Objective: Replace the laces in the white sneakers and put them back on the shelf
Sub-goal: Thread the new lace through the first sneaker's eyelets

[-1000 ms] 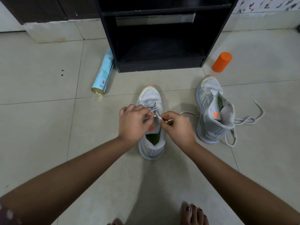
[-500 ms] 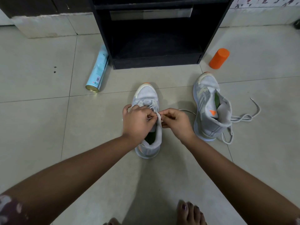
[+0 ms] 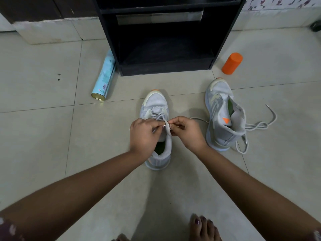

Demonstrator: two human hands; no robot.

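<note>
Here the left hand (image 3: 144, 134) and right hand (image 3: 187, 133) meet over the middle sneaker (image 3: 156, 105) on the floor, both pinching its lace (image 3: 166, 126) at the tongue. The thin tip could slip free or miss its eyelet, since nothing braces the shoe. The second sneaker (image 3: 220, 122) stands to the right, its lace loose. On the pale floor tiles (image 3: 43, 136) a spray can (image 3: 104, 79) lies left, the black shelf (image 3: 165, 66) stands ahead, and an orange cylinder (image 3: 231, 63) is right.

White sneaker (image 3: 156, 105) upright, its lace (image 3: 159, 116) half-threaded; mate (image 3: 219, 108) tilted beside, loose lace (image 3: 257, 126) trailing.
</note>
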